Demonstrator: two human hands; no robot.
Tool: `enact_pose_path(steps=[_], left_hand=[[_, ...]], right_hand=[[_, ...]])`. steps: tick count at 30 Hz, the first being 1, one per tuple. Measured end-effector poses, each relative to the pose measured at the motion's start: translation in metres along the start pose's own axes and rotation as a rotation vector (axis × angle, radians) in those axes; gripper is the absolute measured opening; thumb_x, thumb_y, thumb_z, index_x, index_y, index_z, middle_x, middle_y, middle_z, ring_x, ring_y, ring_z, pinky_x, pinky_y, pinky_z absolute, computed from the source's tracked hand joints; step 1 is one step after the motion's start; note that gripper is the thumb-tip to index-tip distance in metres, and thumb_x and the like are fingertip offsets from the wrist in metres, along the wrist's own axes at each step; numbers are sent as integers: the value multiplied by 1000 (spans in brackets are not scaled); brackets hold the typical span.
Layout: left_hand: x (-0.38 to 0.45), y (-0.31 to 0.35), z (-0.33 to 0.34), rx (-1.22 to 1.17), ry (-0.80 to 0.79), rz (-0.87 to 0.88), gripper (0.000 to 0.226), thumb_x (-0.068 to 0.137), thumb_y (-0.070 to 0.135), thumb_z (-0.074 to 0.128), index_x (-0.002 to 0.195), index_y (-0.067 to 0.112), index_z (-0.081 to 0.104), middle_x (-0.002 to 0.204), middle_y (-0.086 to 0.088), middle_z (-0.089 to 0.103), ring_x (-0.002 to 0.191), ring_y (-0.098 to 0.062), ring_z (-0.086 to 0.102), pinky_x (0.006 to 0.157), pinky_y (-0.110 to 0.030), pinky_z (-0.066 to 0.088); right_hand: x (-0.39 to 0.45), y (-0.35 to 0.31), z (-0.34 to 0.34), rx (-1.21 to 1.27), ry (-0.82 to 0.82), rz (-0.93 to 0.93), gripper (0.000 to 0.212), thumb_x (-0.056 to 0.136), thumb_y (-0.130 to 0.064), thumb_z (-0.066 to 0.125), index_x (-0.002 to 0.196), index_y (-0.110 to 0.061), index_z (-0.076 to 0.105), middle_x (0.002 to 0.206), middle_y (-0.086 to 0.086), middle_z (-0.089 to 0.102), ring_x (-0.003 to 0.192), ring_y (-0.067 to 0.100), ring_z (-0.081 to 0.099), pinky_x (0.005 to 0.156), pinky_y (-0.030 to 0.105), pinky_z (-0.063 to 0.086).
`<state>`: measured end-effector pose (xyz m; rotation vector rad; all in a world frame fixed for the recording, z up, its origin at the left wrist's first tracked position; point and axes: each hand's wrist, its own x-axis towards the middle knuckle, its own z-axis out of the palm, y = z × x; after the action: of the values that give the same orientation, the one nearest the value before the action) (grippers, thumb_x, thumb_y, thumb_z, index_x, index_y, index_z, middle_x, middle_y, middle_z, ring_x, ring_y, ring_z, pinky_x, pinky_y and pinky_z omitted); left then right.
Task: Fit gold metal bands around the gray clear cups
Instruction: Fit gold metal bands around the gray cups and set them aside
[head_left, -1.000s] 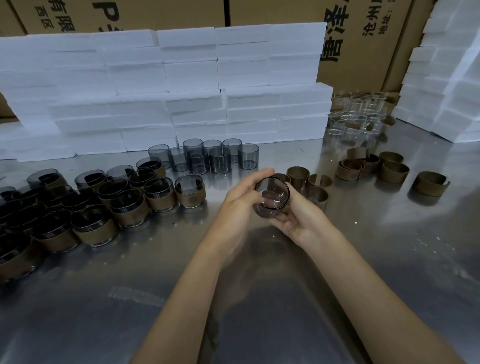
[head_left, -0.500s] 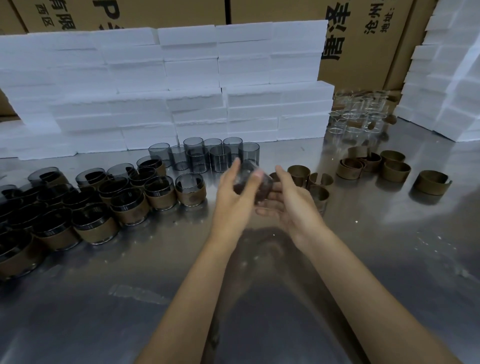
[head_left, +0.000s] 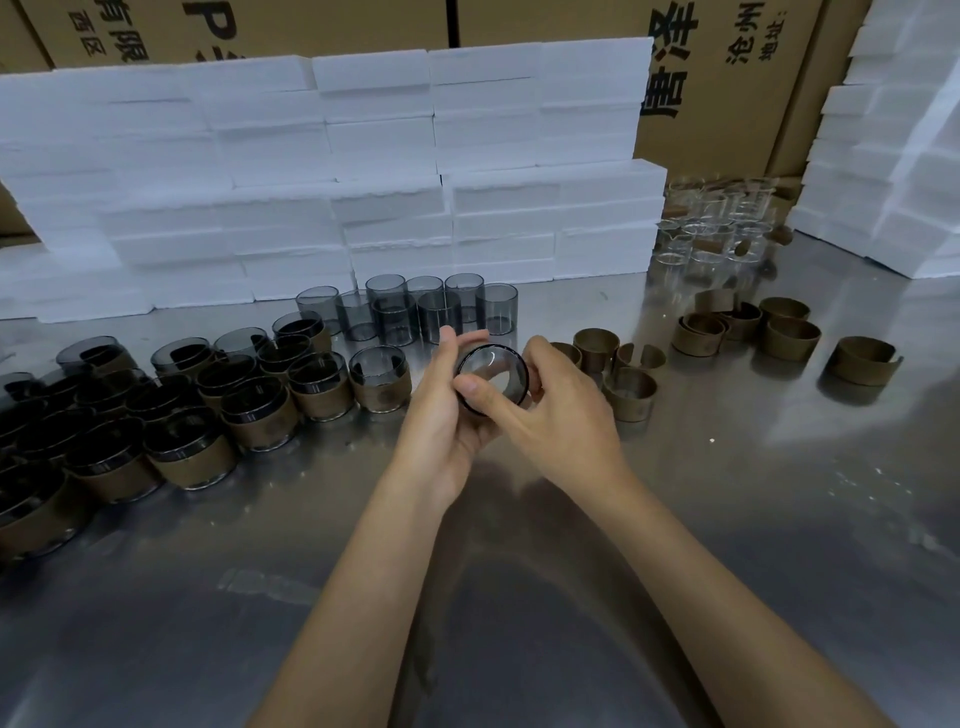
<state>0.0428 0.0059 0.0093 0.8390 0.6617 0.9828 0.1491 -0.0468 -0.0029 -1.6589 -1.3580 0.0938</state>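
A shiny metal bench (head_left: 727, 545) fills the lower part of the view, with faint smudges and a few pale specks on its surface. At its far edge, white foam blocks (head_left: 332, 182) are stacked in a long stepped wall of several layers. A second stack of white foam blocks (head_left: 893, 156) rises at the far right. Behind both stand brown cardboard boxes (head_left: 727, 78) printed with large black characters. Between the two foam stacks, a cluster of colourless clear glasses (head_left: 722, 228) stands on the bench.

head view | worn high, faces forward-down | close over steel table (head_left: 727, 571) (single view)
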Motion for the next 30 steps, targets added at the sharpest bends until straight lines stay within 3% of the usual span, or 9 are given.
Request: enact_pose_path(steps=[5, 10, 12, 14, 16, 19, 21, 25, 30], left_hand=[[1, -2, -3, -13, -81, -70, 53, 100, 55, 54, 122, 8, 66, 109, -19, 69, 91, -30, 73, 70, -40, 61], [0, 0, -4, -61, -171, -96, 48, 96, 36, 65, 131, 3, 62, 118, -21, 71, 99, -26, 73, 73, -37, 61], [2, 2, -5, -47, -128, -96, 43, 91, 38, 70, 120, 6, 67, 109, -15, 74, 90, -22, 74, 68, -32, 60], [5, 5, -9, -15, -37, -74, 47, 89, 46, 71, 122, 12, 64, 102, -10, 74, 79, -22, 74, 61, -28, 59], [9, 7, -14, 2, 39, -20, 51, 91, 52, 68, 131, 22, 58, 104, -7, 72, 75, -23, 74, 55, -26, 56], [10, 10, -19, -27, 70, 8, 50, 90, 53, 67, 129, 24, 58, 107, -8, 70, 74, -24, 73, 55, -26, 56], [9, 10, -19, -74, 64, -17, 43, 91, 45, 70, 124, 20, 59, 111, -9, 68, 81, -24, 71, 62, -29, 60], [10, 10, -21, -200, 53, -51, 23, 95, 27, 70, 114, 16, 64, 97, -6, 72, 80, -18, 73, 68, -35, 62], [12, 8, -24, -123, 67, -25, 41, 95, 38, 68, 132, 20, 60, 118, -14, 66, 97, -33, 70, 66, -31, 60]], right_hand=[[1, 3, 1, 28, 35, -34, 52, 90, -74, 47, 66, -31, 29, 59, -9, 40, 60, 9, 45, 51, 29, 29], [4, 9, -1, 56, 24, -23, 41, 106, -46, 43, 68, -35, 34, 63, -12, 52, 61, 5, 51, 56, 30, 31], [5, 11, 0, 94, -4, -31, 37, 109, -38, 39, 72, -35, 38, 66, -11, 51, 64, 6, 51, 60, 34, 36], [5, 17, 1, 105, -23, -29, 32, 109, -34, 37, 82, -30, 51, 79, -9, 60, 77, 11, 56, 69, 38, 44], [6, 28, 1, -42, -11, -39, 27, 108, -28, 38, 104, -16, 63, 103, 0, 66, 99, 19, 55, 84, 43, 47], [12, 46, 2, -355, -102, -25, 40, 102, -14, 45, 141, -2, 50, 146, 12, 51, 135, 27, 39, 115, 39, 31], [15, 51, 5, -458, -153, 38, 51, 100, -12, 46, 150, 0, 40, 161, 14, 33, 149, 27, 24, 123, 35, 18], [18, 52, 7, -470, -104, 77, 38, 97, -10, 50, 133, -2, 57, 158, 16, 36, 148, 30, 26, 121, 37, 24], [16, 54, 7, -363, -83, 89, 19, 96, -10, 57, 113, -5, 65, 151, 19, 41, 140, 35, 33, 109, 38, 37]])
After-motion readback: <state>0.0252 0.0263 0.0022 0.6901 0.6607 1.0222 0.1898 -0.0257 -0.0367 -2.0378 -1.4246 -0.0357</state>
